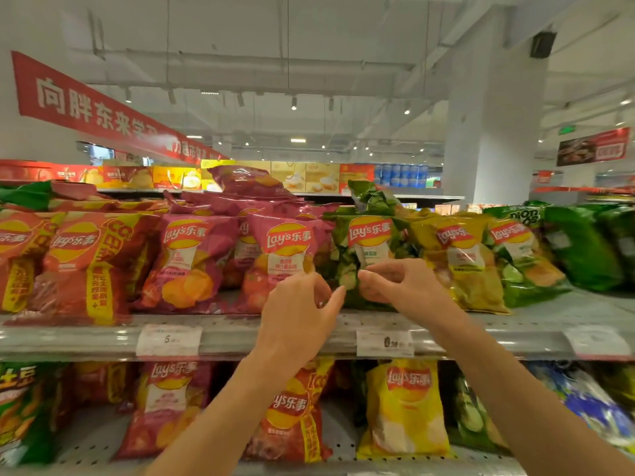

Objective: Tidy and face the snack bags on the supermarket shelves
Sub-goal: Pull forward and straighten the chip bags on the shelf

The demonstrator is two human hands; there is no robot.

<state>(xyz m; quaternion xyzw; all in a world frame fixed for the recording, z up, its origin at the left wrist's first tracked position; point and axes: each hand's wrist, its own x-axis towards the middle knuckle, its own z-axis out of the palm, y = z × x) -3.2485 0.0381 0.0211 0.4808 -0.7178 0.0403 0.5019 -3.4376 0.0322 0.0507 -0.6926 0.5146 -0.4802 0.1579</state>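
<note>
Green bag [369,255] — pink bag [285,259] left; yellow bag [462,266] right.

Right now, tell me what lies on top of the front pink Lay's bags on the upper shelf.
More pink Lay's bags lie flat on the front pink Lay's bags. How many are stacked behind cannot be seen.

The long red hanging banner [103,108] reads "向胖东来学" in white before blurring. "Lay's乐事" stands on the pink crinkled crisp bag [287,259], the green crisp bag [369,242], the orange-red crisp bag [77,259] and the yellow lower-shelf bag [407,407]. White shelf-edge price tags show "5" [167,340] and "6" [385,343]; smaller print is illegible.
</note>
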